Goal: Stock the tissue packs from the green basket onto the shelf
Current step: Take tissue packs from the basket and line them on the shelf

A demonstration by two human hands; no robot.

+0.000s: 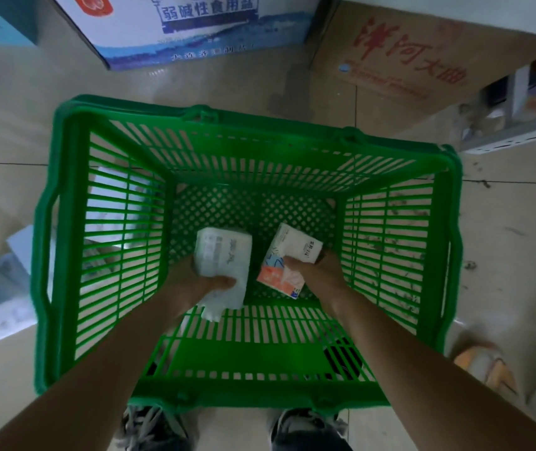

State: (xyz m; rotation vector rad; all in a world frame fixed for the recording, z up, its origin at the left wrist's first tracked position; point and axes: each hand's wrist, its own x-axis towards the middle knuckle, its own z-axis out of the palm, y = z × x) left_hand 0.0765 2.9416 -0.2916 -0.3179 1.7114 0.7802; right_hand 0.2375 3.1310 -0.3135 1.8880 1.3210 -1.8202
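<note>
Both hands reach down inside the green basket (64, 222), which stands on the tiled floor (504, 239). The left hand (195, 278) grips a white tissue pack (224, 255), thumb curled over its near end. The right hand (318, 271) pinches a white-and-orange tissue pack (288, 265), tilted, near the basket's right wall. Two cardboard boxes (195, 27) sit beyond the basket.

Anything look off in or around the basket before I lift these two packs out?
Mostly fine. The left hand grips a white pack, the right hand an orange-printed pack. The floor right of the green basket looks scuffed and dirty.
</note>
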